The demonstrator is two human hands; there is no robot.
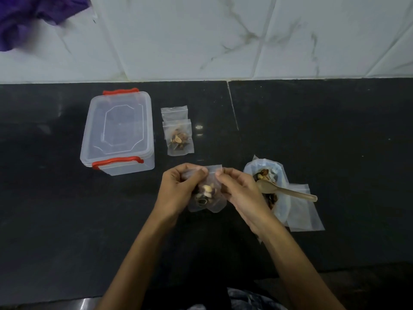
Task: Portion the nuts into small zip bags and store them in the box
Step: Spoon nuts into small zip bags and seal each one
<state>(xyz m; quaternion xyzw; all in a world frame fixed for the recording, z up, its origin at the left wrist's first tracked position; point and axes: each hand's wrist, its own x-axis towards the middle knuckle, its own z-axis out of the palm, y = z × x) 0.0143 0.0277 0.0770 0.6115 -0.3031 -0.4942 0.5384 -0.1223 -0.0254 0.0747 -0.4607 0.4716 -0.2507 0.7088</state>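
Nearest the worktop's front edge, the left hand (178, 189) and right hand (241, 193) are pinching the top strip of a small zip bag (206, 195) holding nuts, apparently sealing it; it is hanging upright, mouth toward the back wall. To its right, the nut pouch (271, 175) is lying open with a spoon (288, 191) across it. Farther back, one filled bag (178, 138) is overlapping an empty-looking bag (174, 113), long axes front to back. Beside them, toward the left, the lidded box (117, 133) is waiting; nothing appears stored yet.

left hand (178, 189): fingers curled, pinching | right hand (239, 191): fingers curled, pinching | forearms converging, raised
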